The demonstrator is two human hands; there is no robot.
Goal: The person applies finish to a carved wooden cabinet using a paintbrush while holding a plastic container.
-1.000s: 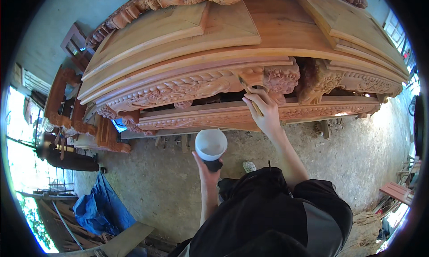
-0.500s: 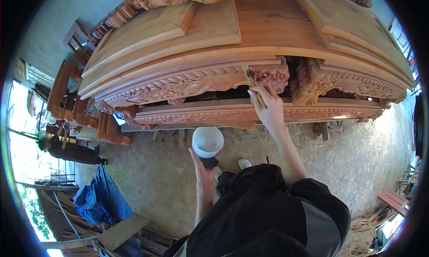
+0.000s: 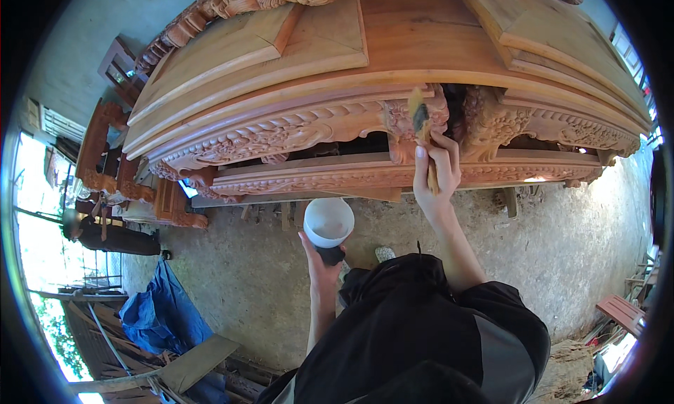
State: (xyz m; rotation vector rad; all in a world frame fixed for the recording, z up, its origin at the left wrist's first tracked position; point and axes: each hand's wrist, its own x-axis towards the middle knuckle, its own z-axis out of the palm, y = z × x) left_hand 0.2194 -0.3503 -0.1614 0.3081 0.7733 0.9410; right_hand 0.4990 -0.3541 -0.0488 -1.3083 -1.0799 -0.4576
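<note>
My right hand [image 3: 437, 176] is closed round the wooden handle of a paintbrush [image 3: 421, 116], its pale bristles pointing up at a carved block on the front of a large wooden furniture piece [image 3: 316, 131]. Whether the bristles touch the carving I cannot tell. Below the furniture's lower rail, my left hand [image 3: 324, 269] grips a white cup-like container [image 3: 328, 220] from underneath, around its dark lower part. The container's mouth faces up; what lies inside is hard to make out.
Mitred panels [image 3: 316, 39] rise behind the carved front. Another person [image 3: 116, 235] stands far left near carved furniture [image 3: 105, 151]. A blue tarp [image 3: 165, 309] and boards [image 3: 196, 362] lie lower left. A reddish-brown slatted piece [image 3: 621, 313] is at the right on the concrete floor [image 3: 562, 263].
My right hand has moved right with the paintbrush, which now points more upright at the carved block. The left hand and container have hardly moved.
</note>
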